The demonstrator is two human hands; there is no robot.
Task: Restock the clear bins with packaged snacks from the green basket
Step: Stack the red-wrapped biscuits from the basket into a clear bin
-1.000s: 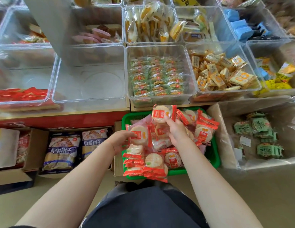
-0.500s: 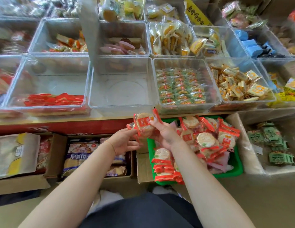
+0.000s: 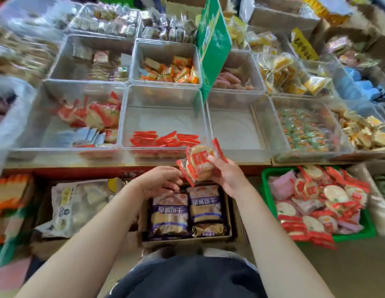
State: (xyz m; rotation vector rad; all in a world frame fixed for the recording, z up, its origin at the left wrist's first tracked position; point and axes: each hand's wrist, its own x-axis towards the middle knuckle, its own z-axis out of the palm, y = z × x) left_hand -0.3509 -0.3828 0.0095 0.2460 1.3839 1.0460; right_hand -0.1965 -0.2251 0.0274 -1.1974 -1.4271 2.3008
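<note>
My right hand [image 3: 228, 175] grips a small stack of round rice-cracker packs [image 3: 198, 163] in clear wrap with red ends, held up just below the shelf edge. My left hand [image 3: 160, 181] touches the lower left end of that stack with curled fingers. Straight behind the packs stands a clear bin [image 3: 163, 112] with a low row of the same red packs along its front wall. The green basket [image 3: 265, 190] sits at the lower right, heaped with red cracker packs and some pink ones.
An empty clear bin [image 3: 236, 123] stands right of the target bin, and a bin [image 3: 79, 117] with red and blue packs to its left. A green sign [image 3: 213, 39] rises between the bins. Cardboard boxes of purple biscuit bags [image 3: 187, 211] lie below my hands.
Both hands carried the cracker packs left, away from the green basket, to the front of the bin with red packs. The view swung left and up along the shelf.
</note>
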